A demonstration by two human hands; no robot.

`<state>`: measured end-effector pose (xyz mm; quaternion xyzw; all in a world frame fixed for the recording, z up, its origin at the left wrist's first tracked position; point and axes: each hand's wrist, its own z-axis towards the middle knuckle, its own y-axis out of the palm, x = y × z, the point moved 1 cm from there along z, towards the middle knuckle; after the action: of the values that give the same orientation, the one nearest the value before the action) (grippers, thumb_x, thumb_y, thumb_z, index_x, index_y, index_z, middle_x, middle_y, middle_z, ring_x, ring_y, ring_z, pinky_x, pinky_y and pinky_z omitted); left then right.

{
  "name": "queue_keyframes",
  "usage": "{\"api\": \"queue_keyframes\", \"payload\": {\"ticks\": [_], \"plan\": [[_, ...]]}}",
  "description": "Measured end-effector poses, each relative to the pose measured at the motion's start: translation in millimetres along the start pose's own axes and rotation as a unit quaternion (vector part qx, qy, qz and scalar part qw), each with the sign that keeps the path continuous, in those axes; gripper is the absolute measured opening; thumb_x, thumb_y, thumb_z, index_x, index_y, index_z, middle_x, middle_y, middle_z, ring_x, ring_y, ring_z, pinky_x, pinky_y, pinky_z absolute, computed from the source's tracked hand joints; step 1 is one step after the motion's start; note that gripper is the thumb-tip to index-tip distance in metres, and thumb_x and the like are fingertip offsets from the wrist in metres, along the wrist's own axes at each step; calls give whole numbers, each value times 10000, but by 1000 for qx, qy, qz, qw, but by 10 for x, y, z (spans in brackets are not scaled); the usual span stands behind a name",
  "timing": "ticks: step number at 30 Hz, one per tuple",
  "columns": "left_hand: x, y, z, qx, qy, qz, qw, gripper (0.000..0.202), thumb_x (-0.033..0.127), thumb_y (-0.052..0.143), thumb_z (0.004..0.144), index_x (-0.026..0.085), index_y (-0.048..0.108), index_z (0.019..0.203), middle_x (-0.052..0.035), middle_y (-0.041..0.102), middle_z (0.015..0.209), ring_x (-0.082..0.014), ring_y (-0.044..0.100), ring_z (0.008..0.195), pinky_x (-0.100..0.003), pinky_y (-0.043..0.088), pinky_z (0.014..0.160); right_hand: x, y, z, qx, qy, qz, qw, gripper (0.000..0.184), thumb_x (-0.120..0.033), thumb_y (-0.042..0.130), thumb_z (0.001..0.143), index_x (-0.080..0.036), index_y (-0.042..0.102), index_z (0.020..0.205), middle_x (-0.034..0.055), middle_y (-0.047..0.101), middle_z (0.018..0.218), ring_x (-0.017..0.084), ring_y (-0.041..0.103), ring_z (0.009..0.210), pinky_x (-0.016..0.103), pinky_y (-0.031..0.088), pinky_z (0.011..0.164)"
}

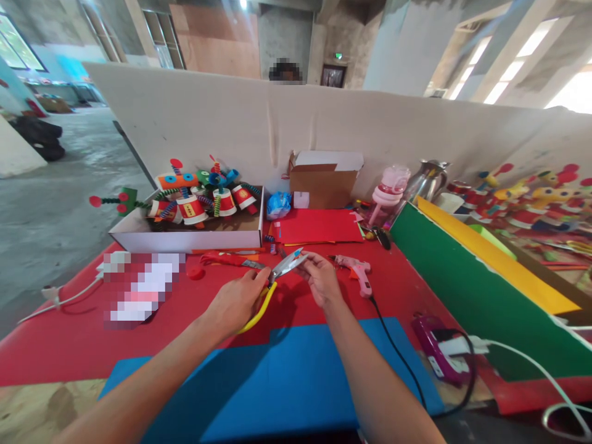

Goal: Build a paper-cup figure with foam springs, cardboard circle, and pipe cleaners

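Note:
My left hand (239, 301) is closed around the yellow handles of a pair of scissors (260, 310). The silver blades point up and to the right, over the red tabletop. Close by the blade tips, my right hand (320, 276) has its thumb and fingers pinched together. A small light-blue bit (298, 253) shows at the tips; whether the right fingers grip it or the blade, I cannot tell. Right of that hand lies a pink glue gun (356, 271) with a black cord. Beyond the left hand lies a red-handled tool (224, 259).
A white box (185, 240) of paper-cup figures stands at the back left. Red paper sheets (319, 226) lie centre back, near a pink bottle (390, 191). Blue sheet (277, 382) covers the front. A green panel (481, 308) and purple power strip (439, 351) border the right.

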<state>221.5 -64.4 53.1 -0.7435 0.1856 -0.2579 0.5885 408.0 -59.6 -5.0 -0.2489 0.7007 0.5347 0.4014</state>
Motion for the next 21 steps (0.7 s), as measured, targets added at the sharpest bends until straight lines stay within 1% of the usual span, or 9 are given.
{"api": "queue_keyframes", "payload": {"ticks": [3, 9, 15, 21], "plan": [[3, -2, 3, 9, 0, 4, 1000, 338, 252, 295, 934, 188, 404, 1248, -133, 601, 1026, -286, 664, 843, -341, 471, 642, 2, -2, -4, -5, -4, -6, 1000, 262, -292, 838, 532, -192, 700, 731, -8, 719, 721, 142, 664, 664, 313, 566, 724], [2, 7, 5, 7, -2, 3, 1000, 357, 245, 307, 932, 192, 391, 1275, -127, 598, 1024, -283, 662, 856, -345, 479, 658, 14, -7, -6, 1, -4, -12, 1000, 260, -297, 829, 532, -197, 687, 725, -12, 715, 719, 143, 664, 654, 307, 561, 705], [2, 22, 8, 15, -10, 11, 1000, 357, 253, 304, 936, 196, 388, 1278, -131, 594, 1037, -280, 658, 865, -337, 478, 652, 9, 13, -17, -5, 8, -23, 1000, 246, -295, 822, 535, -190, 695, 717, -7, 711, 696, 135, 659, 636, 286, 554, 685], [7, 28, 1, 15, 2, 10, 1000, 374, 228, 314, 924, 189, 376, 1291, -135, 598, 1049, -287, 660, 867, -343, 475, 653, 32, -1, -4, 13, 11, -13, 1000, 273, -280, 826, 519, -187, 688, 735, -17, 703, 691, 127, 653, 613, 265, 547, 636]]}}
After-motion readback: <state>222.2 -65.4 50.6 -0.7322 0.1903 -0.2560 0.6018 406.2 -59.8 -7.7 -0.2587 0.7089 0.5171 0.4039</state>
